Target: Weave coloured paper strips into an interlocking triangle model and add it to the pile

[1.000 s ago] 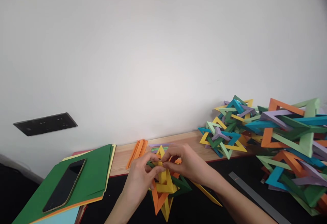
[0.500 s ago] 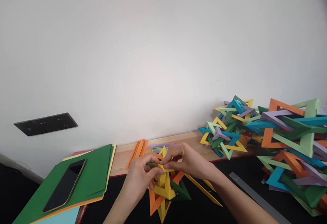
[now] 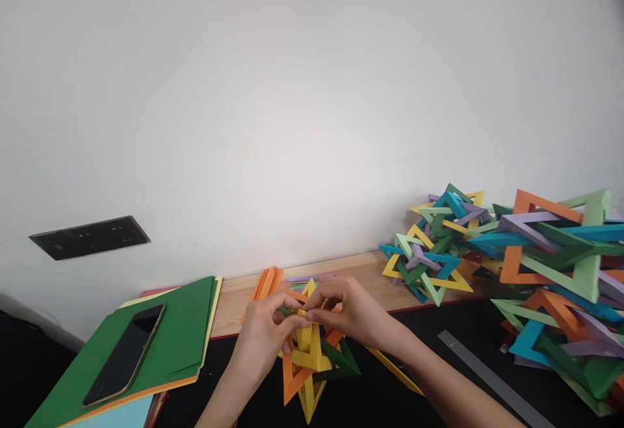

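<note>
Yellow fold (image 3: 302,314) of a paper star (image 3: 316,350) between close-pinched fingers (image 3: 295,322), left hand (image 3: 263,330) and right hand (image 3: 355,311).

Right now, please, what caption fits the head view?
Left hand and right hand pinch a multicoloured paper star near orange strips.

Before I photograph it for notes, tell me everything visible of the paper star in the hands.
The paper star is an open frame of folded strips, apparently stiff paper, in yellow, orange and dark green. Yellow points stick out at top and bottom; a green one juts right. The left hand and right hand pinch a yellow part near its top, partly hiding it. Below lies the black surface; whether they touch is unclear.
</note>
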The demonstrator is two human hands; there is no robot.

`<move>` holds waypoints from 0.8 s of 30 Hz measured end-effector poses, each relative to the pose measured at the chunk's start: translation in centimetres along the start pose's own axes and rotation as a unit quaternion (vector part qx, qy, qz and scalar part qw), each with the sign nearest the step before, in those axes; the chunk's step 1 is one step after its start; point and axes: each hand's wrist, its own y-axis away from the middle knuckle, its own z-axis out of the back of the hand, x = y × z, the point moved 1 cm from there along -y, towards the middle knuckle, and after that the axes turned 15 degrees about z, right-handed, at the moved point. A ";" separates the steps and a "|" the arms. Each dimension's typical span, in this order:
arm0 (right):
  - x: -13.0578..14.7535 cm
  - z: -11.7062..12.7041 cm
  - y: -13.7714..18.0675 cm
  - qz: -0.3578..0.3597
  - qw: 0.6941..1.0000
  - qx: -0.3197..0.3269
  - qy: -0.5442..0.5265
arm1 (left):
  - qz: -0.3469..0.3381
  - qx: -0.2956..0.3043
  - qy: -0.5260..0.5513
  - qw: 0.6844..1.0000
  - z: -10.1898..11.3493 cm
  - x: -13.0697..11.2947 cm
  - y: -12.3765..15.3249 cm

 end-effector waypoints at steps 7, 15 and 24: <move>0.6 1.0 0.3 0.072 0.993 0.082 0.040 | -0.021 0.045 0.033 0.998 -0.4 -0.4 0.3; 1.0 0.7 0.6 0.106 0.982 0.101 0.117 | -0.099 -0.049 -0.083 0.990 -0.5 0.0 1.3; 1.7 0.7 0.7 0.108 0.973 0.134 0.153 | -0.095 -0.021 -0.128 0.987 -0.7 -0.2 1.8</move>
